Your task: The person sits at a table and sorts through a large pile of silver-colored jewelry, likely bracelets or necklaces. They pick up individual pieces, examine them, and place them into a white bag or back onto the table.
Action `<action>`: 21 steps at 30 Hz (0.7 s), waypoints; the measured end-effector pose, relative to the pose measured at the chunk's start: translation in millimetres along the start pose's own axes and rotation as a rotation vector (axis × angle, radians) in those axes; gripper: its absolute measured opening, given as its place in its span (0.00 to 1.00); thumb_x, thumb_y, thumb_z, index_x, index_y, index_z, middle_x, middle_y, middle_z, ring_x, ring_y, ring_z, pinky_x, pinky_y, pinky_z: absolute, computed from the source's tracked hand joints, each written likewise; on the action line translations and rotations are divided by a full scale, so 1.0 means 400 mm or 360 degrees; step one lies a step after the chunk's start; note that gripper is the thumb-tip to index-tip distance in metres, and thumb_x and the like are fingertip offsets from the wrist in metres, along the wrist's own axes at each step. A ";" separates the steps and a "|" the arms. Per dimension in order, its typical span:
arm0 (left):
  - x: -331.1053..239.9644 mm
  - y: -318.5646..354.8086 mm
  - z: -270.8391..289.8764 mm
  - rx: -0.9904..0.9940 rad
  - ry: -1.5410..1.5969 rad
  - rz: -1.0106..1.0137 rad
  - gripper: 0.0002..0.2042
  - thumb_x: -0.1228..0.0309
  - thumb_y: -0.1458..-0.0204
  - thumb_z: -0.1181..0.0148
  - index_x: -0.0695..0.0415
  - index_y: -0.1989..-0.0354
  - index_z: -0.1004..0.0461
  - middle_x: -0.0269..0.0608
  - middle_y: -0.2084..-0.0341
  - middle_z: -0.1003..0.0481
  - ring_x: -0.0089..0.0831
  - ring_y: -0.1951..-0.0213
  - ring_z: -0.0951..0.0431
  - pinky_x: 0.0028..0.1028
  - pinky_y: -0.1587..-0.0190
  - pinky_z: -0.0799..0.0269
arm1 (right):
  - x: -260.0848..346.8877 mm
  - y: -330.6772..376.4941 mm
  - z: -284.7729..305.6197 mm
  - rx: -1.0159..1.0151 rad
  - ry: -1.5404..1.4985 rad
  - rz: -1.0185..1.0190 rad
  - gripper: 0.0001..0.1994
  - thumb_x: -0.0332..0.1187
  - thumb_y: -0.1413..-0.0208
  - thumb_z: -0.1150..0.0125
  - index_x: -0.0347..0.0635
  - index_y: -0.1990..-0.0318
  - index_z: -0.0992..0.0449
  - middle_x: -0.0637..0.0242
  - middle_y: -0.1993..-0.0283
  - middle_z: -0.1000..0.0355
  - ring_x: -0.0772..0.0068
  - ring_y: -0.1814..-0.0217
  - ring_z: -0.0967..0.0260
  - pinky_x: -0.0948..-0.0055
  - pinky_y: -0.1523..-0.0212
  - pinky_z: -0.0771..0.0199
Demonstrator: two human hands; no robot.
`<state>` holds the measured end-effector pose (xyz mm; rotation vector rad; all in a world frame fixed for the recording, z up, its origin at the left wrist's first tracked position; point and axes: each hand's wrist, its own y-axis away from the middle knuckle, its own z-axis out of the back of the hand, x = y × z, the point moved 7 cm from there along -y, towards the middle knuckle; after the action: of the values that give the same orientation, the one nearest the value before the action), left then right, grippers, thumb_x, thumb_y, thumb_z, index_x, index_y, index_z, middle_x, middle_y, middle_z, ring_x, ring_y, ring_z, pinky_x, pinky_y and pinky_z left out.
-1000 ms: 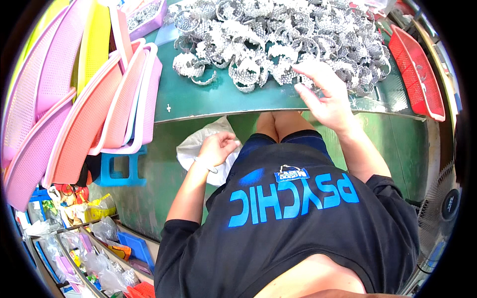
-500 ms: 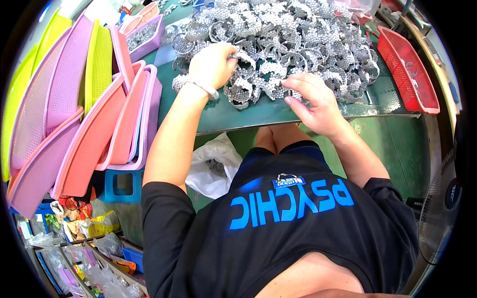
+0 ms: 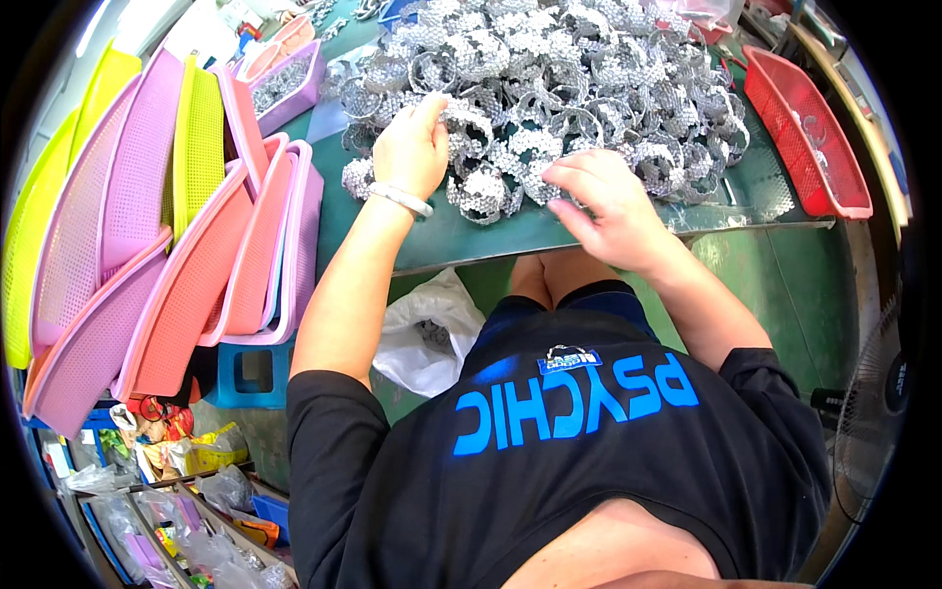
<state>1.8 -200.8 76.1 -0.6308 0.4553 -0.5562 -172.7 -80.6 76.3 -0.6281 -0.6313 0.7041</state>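
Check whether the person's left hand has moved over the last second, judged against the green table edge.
Yes. The left hand has gone from below the green table edge, by the white plastic bag, up onto the pile of silver rings.

Silver, glittering ring-shaped pieces (image 3: pixel 549 88) heaped on a dark green table (image 3: pixel 461 231). Red mesh tray (image 3: pixel 805 137) at one side; pink baskets (image 3: pixel 147 285) and yellow-green baskets (image 3: pixel 196 137) stacked opposite. White plastic bag (image 3: pixel 427 334). Black shirt (image 3: pixel 569 461), blue lettering.
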 end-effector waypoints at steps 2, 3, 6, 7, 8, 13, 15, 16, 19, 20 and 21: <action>-0.003 0.003 -0.001 -0.0030 -0.0024 -0.0011 0.15 0.76 0.57 0.43 0.55 0.58 0.28 0.45 0.80 0.28 0.39 0.75 0.26 0.33 0.70 0.30 | 0.024 -0.010 -0.034 0.0083 0.0078 0.0092 0.14 0.27 0.57 0.39 0.38 0.59 0.28 0.58 0.60 0.31 0.56 0.59 0.33 0.63 0.56 0.34; 0.001 0.005 -0.004 -0.0023 -0.0033 -0.0010 0.15 0.75 0.57 0.43 0.56 0.57 0.28 0.44 0.80 0.28 0.38 0.76 0.26 0.32 0.71 0.30 | 0.031 -0.013 -0.063 0.0148 0.0090 0.0066 0.15 0.28 0.56 0.39 0.38 0.58 0.30 0.58 0.59 0.32 0.56 0.59 0.34 0.63 0.57 0.34; 0.003 0.006 -0.002 0.0002 0.0070 0.0058 0.16 0.73 0.56 0.40 0.57 0.56 0.29 0.42 0.81 0.28 0.34 0.79 0.27 0.30 0.73 0.31 | 0.030 -0.031 -0.131 0.0221 0.0072 -0.0030 0.19 0.29 0.54 0.41 0.36 0.53 0.33 0.56 0.58 0.33 0.54 0.58 0.34 0.62 0.58 0.32; 0.005 0.010 0.007 0.0013 0.0112 0.0101 0.16 0.72 0.56 0.39 0.58 0.56 0.29 0.41 0.81 0.28 0.33 0.80 0.28 0.29 0.74 0.31 | 0.028 -0.042 -0.146 0.0235 0.0064 -0.0083 0.20 0.29 0.54 0.41 0.36 0.51 0.34 0.56 0.58 0.33 0.53 0.58 0.33 0.62 0.58 0.32; 0.005 0.015 0.022 -0.0044 0.0160 0.0086 0.14 0.71 0.54 0.39 0.61 0.59 0.29 0.38 0.82 0.29 0.25 0.81 0.29 0.25 0.76 0.32 | 0.023 -0.050 -0.158 0.0249 0.0055 -0.0136 0.21 0.29 0.53 0.41 0.36 0.50 0.35 0.55 0.58 0.33 0.53 0.58 0.33 0.62 0.59 0.31; 0.081 0.135 0.006 0.0252 0.0639 0.0651 0.09 0.72 0.51 0.40 0.63 0.64 0.28 0.32 0.79 0.28 0.16 0.77 0.31 0.19 0.74 0.34 | -0.007 -0.078 -0.192 0.0192 0.0188 -0.0166 0.20 0.30 0.53 0.44 0.37 0.52 0.37 0.55 0.66 0.34 0.54 0.66 0.30 0.63 0.68 0.28; 0.078 0.198 -0.024 0.0415 0.0790 0.0704 0.13 0.67 0.54 0.38 0.62 0.63 0.27 0.36 0.80 0.28 0.22 0.79 0.31 0.24 0.72 0.32 | -0.009 -0.084 -0.193 0.0190 0.0196 -0.0181 0.19 0.30 0.53 0.44 0.37 0.53 0.37 0.56 0.66 0.34 0.54 0.66 0.30 0.63 0.68 0.28; 0.063 0.213 -0.025 0.0523 0.0760 0.0731 0.16 0.66 0.54 0.38 0.62 0.60 0.26 0.37 0.78 0.28 0.22 0.78 0.31 0.24 0.72 0.32 | -0.021 -0.084 -0.204 0.0395 0.0180 -0.0358 0.23 0.29 0.54 0.42 0.38 0.49 0.38 0.56 0.57 0.34 0.54 0.60 0.32 0.63 0.63 0.30; 0.042 0.213 -0.049 0.0613 0.0740 0.0673 0.14 0.66 0.52 0.40 0.62 0.60 0.27 0.39 0.76 0.27 0.22 0.77 0.30 0.24 0.71 0.32 | -0.033 -0.095 -0.205 0.0322 0.0165 -0.0406 0.22 0.27 0.55 0.44 0.39 0.49 0.37 0.56 0.59 0.33 0.52 0.60 0.32 0.61 0.62 0.30; 0.054 0.219 -0.060 0.0604 0.0818 0.0735 0.14 0.67 0.52 0.41 0.62 0.60 0.27 0.38 0.77 0.27 0.22 0.77 0.31 0.24 0.71 0.33 | -0.032 -0.094 -0.206 0.0295 0.0151 -0.0400 0.21 0.27 0.55 0.44 0.39 0.50 0.36 0.56 0.60 0.33 0.53 0.60 0.32 0.61 0.62 0.30; 0.069 0.224 -0.077 0.0592 0.0895 0.0789 0.13 0.67 0.51 0.41 0.62 0.60 0.26 0.38 0.77 0.27 0.21 0.77 0.31 0.24 0.71 0.33 | -0.034 -0.093 -0.207 0.0261 0.0141 -0.0392 0.21 0.27 0.55 0.44 0.39 0.51 0.36 0.56 0.61 0.33 0.53 0.61 0.32 0.61 0.62 0.30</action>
<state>36.4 -170.2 -11.1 0.0186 0.9772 -0.3205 -108.2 -138.3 44.8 -0.4187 -0.5517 0.4892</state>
